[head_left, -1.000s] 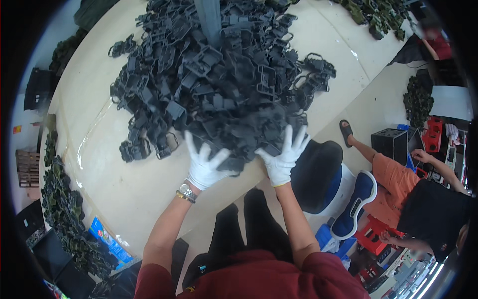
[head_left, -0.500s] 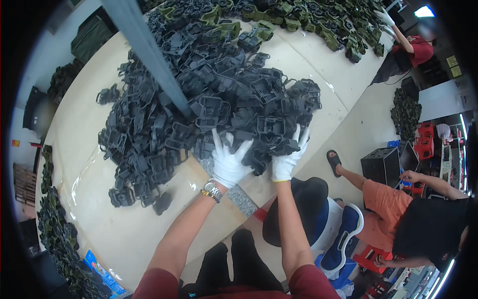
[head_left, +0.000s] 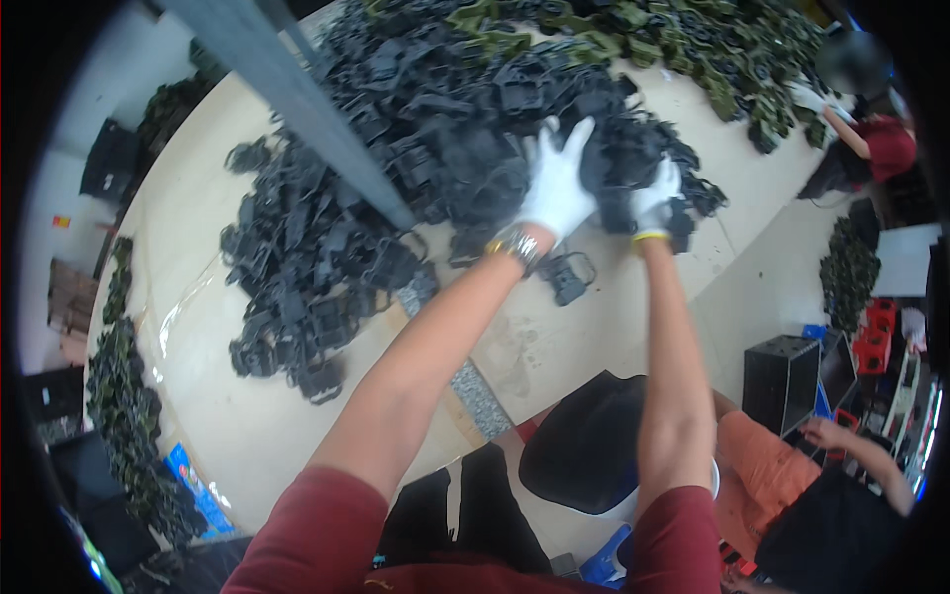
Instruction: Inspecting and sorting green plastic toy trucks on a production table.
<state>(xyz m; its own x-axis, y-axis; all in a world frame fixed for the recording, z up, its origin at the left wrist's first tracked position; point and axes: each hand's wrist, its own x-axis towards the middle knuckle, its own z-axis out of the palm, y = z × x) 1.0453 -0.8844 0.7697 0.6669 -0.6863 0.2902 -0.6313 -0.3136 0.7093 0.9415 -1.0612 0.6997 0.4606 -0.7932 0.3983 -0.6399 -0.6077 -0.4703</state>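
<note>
A large heap of dark grey plastic parts [head_left: 327,238], shaped like toy vehicle frames, lies on the cream table. My left hand [head_left: 559,193], in a white glove, presses against the heap's near edge with fingers spread; some parts there are smeared by motion. To its right, my right hand [head_left: 655,203], gloved too, touches the right end of the heap, its fingers stretched out and slightly blurred. Neither hand is closed round a part. One loose dark part [head_left: 569,278] lies just below my left hand. A watch [head_left: 517,247] and a bracelet circle my left wrist.
A grey metal post [head_left: 297,109] rises through the heap. Green vehicle bodies [head_left: 683,49] cover the table's far side, where a gloved co-worker [head_left: 881,144] stands. Another person in orange shorts [head_left: 767,475] sits at right. A dark seat [head_left: 584,441] stands by the table edge.
Both hands have moved away from me and to the right, shoving the near right part of the heap along. One part now lies apart behind them. My view has shifted slightly.
</note>
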